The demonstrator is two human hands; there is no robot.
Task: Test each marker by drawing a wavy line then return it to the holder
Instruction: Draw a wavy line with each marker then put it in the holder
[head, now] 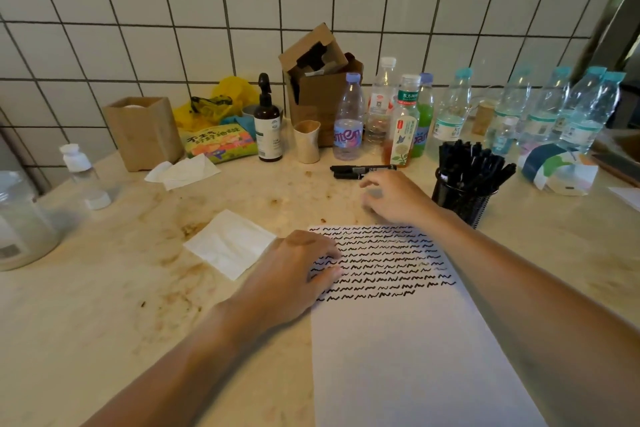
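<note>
On the desk (104, 305), far left: a clear jar (20, 218) and a small white-capped bottle (78, 163).
Back left: a brown paper box (143, 132), crumpled tissues (183, 172), a colourful snack packet (220, 144) and a dark pump bottle (267, 125) stand below the tiled wall (138, 10).
Folded napkin (230, 243): white, flat on the desk just left of the sheet.
Left hand (294, 274): forearm reaches in from the lower left; palm down, fingers loosely bent, fingertips resting on the left edge of the paper (415, 357). It holds nothing.
Paper: white sheet, long axis running away from the viewer; its far part is filled with rows of short black wavy lines (384, 260), the near part blank.
Loose markers (362, 171): two black markers lie side by side on the desk beyond the sheet, long axes left to right, in front of the bottles; which end bears the cap I cannot tell.
Right hand (394, 198): forearm comes in from the lower right across the sheet's right edge; hand is palm down just past the far edge of the paper, fingers relaxed and spread toward the loose markers, near them but not touching; slightly blurred, holding nothing.
Bottles (405, 118): a row of plastic drink bottles along the wall, with an opened cardboard box (318, 80) behind.
Holder (460, 199): black mesh cup just right of the right hand, packed with black markers (471, 163) standing upright and fanning rightward.
</note>
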